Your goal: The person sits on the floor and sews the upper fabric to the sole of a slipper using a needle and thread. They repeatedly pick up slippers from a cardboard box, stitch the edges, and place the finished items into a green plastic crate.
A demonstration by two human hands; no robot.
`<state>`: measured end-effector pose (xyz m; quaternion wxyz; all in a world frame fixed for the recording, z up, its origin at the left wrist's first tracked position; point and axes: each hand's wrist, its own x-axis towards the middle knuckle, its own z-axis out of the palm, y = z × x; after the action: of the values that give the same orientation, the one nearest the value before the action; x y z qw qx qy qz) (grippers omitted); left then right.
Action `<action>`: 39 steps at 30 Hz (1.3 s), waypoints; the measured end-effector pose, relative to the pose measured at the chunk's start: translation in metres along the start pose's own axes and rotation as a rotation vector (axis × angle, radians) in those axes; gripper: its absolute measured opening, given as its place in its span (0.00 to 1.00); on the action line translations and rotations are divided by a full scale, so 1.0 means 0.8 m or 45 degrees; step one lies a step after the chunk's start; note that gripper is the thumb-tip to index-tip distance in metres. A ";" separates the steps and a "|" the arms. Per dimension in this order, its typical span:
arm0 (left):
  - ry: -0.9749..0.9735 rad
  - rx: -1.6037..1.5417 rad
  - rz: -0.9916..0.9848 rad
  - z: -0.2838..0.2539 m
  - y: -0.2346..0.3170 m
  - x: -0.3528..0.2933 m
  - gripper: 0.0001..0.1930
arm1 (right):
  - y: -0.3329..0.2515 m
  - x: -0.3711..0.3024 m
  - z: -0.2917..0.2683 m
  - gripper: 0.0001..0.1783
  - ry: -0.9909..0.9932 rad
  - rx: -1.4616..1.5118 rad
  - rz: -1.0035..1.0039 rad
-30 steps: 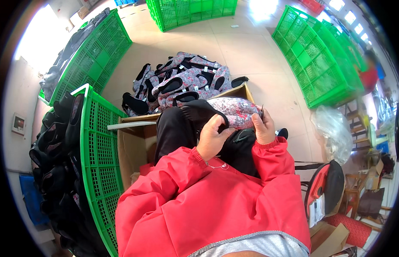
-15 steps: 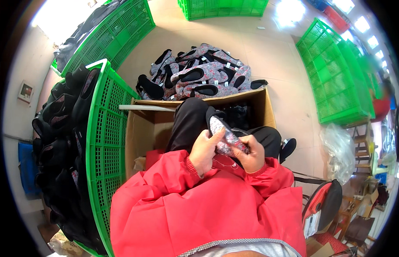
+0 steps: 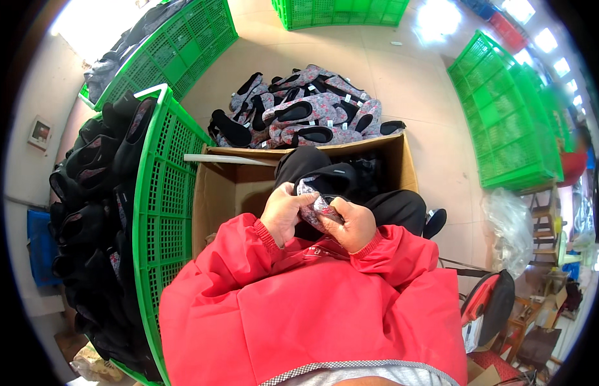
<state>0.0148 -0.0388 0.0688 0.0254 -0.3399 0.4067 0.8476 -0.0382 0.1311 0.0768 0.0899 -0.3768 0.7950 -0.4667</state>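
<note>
Both of my hands hold one floral grey-and-red slipper (image 3: 322,207) with black parts, low over my lap. My left hand (image 3: 281,213) pinches its left side, thumb on the patterned surface. On its right side my right hand (image 3: 352,225) has curled fingers and a thumb pressed onto the fabric. Black material beyond the hands merges with my dark trousers, so the slipper's far outline is hard to make out. An open cardboard box (image 3: 402,164) surrounds my knees, with dark items inside. Beyond it lies a heap of similar floral slippers (image 3: 303,110) with black openings and small white tags.
A green crate (image 3: 163,212) close on my left is filled with black shoes (image 3: 87,222). Another green crate (image 3: 177,61) holds dark items. More crates stand ahead and at right (image 3: 505,128). A pale strip (image 3: 229,159) crosses the box corner; clear plastic (image 3: 508,225) hangs at right.
Both hands and the slipper have shifted slightly left. The slipper has been turned and bent, and shows less of its patterned length. My right hand is more curled.
</note>
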 end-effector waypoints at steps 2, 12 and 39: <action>0.066 0.161 0.156 -0.001 0.000 0.006 0.11 | 0.000 0.006 0.005 0.13 -0.020 -0.023 0.021; 0.224 1.479 1.274 -0.005 0.009 -0.003 0.04 | 0.021 0.040 0.025 0.15 0.049 0.192 0.141; 0.365 0.866 0.713 -0.006 -0.051 -0.035 0.13 | 0.068 0.063 0.072 0.12 0.313 0.671 0.303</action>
<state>0.0520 -0.0081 0.0560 -0.1510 -0.3030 0.7371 0.5849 -0.0732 0.0732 0.0120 0.1418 -0.1855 0.6903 -0.6848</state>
